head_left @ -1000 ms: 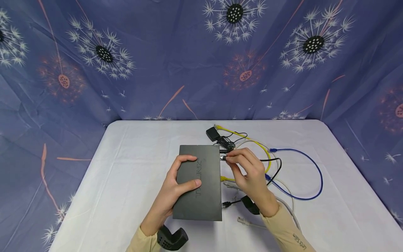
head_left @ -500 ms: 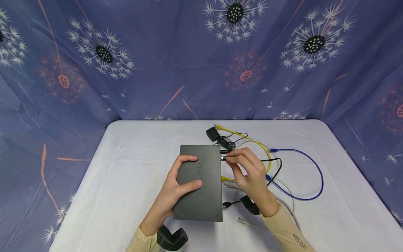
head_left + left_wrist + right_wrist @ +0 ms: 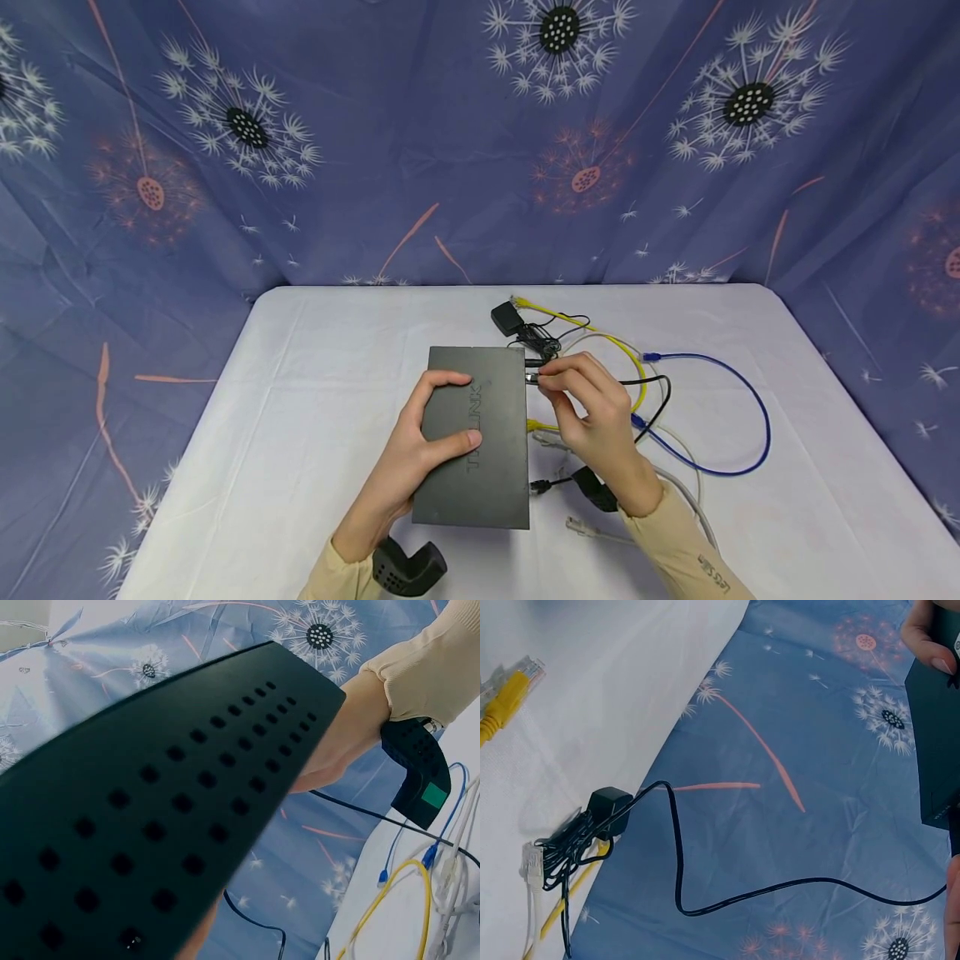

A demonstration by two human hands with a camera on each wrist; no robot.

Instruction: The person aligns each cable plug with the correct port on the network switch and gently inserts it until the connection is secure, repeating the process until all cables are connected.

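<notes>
In the head view my left hand (image 3: 405, 458) grips a dark grey TP-LINK network switch (image 3: 446, 496) from its left side, thumb and a finger on top. My right hand (image 3: 600, 417) pinches the clear plug (image 3: 532, 378) of a black network cable (image 3: 664, 404) right at the switch's right edge. Just beyond it, a black power plug (image 3: 532, 362) shows at the same edge. The left wrist view is filled by the switch's perforated side (image 3: 180, 795). In the right wrist view the power cord (image 3: 780, 889) runs up toward the switch, and my right fingers show only at the frame's edge.
A black power adapter (image 3: 507, 318) with bundled cord lies on the white table (image 3: 300, 433). Yellow (image 3: 618, 348), blue (image 3: 765, 425) and grey (image 3: 701, 521) network cables spread to the right. A black plug (image 3: 542, 487) and a clear plug (image 3: 577, 525) lie nearer me.
</notes>
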